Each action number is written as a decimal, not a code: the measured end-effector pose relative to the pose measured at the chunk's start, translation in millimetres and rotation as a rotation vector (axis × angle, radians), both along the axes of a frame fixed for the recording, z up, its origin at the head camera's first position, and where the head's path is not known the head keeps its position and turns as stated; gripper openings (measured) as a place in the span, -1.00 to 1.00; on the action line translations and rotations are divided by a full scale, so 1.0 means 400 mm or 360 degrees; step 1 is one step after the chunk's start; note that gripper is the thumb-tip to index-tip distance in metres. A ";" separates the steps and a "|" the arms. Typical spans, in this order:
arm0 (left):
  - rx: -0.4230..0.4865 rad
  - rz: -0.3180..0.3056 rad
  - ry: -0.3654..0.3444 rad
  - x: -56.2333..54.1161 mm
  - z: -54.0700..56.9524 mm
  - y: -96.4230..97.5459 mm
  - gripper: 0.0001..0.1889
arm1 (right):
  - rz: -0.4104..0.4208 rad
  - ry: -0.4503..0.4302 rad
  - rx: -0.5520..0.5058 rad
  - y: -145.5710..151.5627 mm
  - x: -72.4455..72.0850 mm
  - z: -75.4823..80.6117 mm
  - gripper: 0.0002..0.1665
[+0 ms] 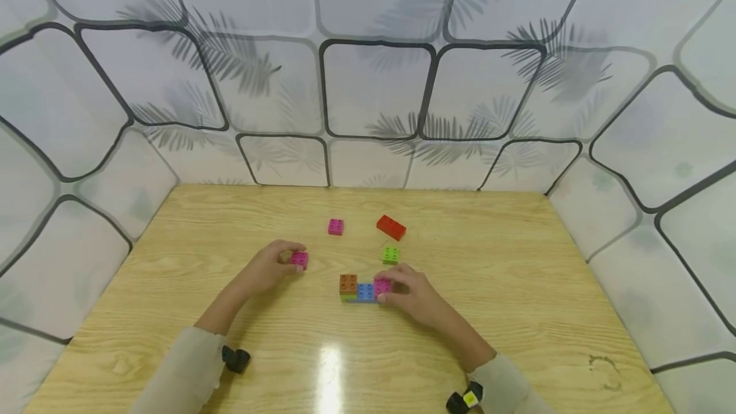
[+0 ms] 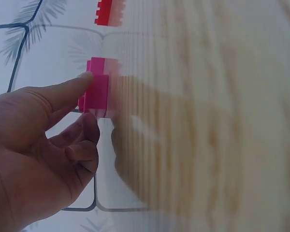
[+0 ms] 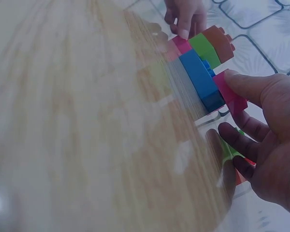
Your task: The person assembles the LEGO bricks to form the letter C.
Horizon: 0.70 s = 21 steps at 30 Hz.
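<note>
My left hand (image 1: 266, 270) pinches a small pink building brick (image 1: 299, 260) between thumb and fingertips, low at the table top; the left wrist view shows the thumb over its studded side. My right hand (image 1: 418, 296) pinches another pink brick (image 3: 230, 90) at the right end of a long blue brick (image 3: 201, 79). That pink brick sits slightly tilted against the blue one in the right wrist view. On the blue brick's left end a light green brick (image 3: 205, 50) carries a brown brick (image 1: 347, 283) on top, studs up.
Beyond the hands on the wooden table (image 1: 322, 337) lie a loose pink brick (image 1: 336, 227), a longer red brick (image 1: 391, 227) and a bright green brick (image 1: 391, 255). A patterned white cloth wall (image 1: 368, 88) encloses the back and both sides.
</note>
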<state>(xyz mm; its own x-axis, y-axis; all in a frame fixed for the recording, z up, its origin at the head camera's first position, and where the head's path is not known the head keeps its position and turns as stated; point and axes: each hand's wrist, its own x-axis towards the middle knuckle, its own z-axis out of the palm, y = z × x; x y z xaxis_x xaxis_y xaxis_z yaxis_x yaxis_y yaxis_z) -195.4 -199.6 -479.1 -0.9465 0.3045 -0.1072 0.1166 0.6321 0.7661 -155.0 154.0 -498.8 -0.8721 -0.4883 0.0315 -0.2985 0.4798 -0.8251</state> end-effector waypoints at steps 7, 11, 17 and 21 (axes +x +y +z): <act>0.0007 -0.0003 -0.0020 -0.004 -0.007 0.002 -0.57 | 0.0013 0.0023 -0.0015 0.000 0.001 0.002 -0.55; 0.0005 -0.0009 -0.0014 -0.005 -0.005 0.004 -0.57 | -0.0007 0.0019 -0.0022 -0.005 0.006 0.013 -0.56; 0.0009 0.0024 -0.0053 -0.001 0.003 0.014 -0.55 | -0.0022 0.0026 -0.0031 -0.004 0.000 -0.002 -0.56; -0.0013 0.0039 -0.0071 0.005 0.007 0.023 -0.55 | -0.0005 0.0032 -0.0036 0.001 -0.004 -0.007 -0.55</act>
